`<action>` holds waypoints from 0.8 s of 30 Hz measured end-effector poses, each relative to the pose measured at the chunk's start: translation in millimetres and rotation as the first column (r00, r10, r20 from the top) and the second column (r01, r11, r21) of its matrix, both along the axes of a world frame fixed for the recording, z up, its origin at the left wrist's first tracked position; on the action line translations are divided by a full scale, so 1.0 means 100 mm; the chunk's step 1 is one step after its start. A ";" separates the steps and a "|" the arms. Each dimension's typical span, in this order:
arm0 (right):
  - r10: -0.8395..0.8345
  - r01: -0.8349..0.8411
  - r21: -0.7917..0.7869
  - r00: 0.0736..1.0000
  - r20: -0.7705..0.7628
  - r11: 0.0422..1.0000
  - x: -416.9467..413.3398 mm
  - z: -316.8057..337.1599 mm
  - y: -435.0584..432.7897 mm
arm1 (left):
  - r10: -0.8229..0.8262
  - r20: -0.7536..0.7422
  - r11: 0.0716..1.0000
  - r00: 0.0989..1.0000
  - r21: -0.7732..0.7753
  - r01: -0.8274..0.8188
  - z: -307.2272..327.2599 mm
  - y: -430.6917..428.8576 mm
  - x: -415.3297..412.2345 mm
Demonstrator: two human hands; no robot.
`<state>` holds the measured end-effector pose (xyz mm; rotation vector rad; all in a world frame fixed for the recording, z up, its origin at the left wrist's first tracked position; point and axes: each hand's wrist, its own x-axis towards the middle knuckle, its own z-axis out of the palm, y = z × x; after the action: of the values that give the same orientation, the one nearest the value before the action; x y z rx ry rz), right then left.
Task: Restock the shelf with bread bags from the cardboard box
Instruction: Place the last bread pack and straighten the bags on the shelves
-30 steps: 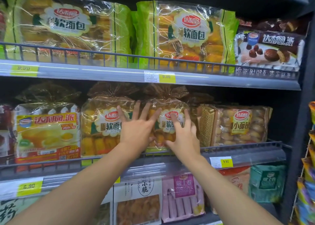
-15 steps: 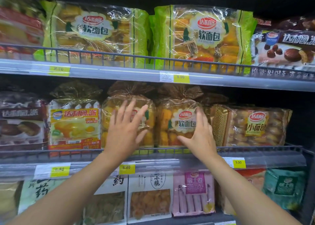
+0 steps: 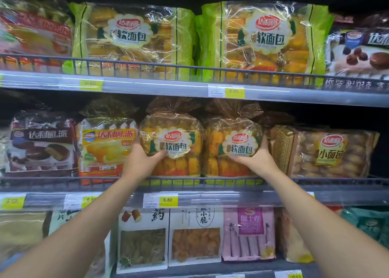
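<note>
Two clear plastic bags of golden bread, each gathered into a crinkled amber top and marked with a scalloped white label, are stood upright side by side on the middle shelf (image 3: 242, 198), their facing sides touching. The left bread bag (image 3: 171, 145) is gripped by the left hand (image 3: 140, 162): the thumb is laid across the front just beneath the label, while the fingers are wrapped round the bag's left side and are mostly hidden there. The right bread bag (image 3: 233, 147) is held by the right hand (image 3: 257, 162) in the mirrored way, with the thumb pressed under the label and the fingers curled round the bag's right edge. Both bags are set behind the dark grey wire rail (image 3: 210, 181) at the shelf's front lip. Just beside the left bread bag a yellow and red printed cake pack (image 3: 105, 145) is stood; just beside the right bread bag a wide brown patterned bag of small buns (image 3: 324, 151) is seen. On the shelf above, a large green-edged clear bag (image 3: 134, 33) and a second green-edged bag (image 3: 265, 35) of similar bread are displayed. A yellow price tag marked 6.80 (image 3: 167, 200) is fixed to the clear strip below the rail, between the two forearms.
</note>
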<state>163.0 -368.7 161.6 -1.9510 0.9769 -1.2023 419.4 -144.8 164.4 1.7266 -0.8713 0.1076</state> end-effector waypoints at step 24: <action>-0.507 0.117 -0.726 0.790 -0.346 0.678 0.29 -0.11 0.74 | 0.101 0.810 0.875 0.578 0.205 -0.439 -0.12 -0.24 -0.41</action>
<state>191.9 -294.7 150.7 -2.9037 1.3408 -1.3768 378.6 -168.5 152.2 2.2197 -1.3015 1.0536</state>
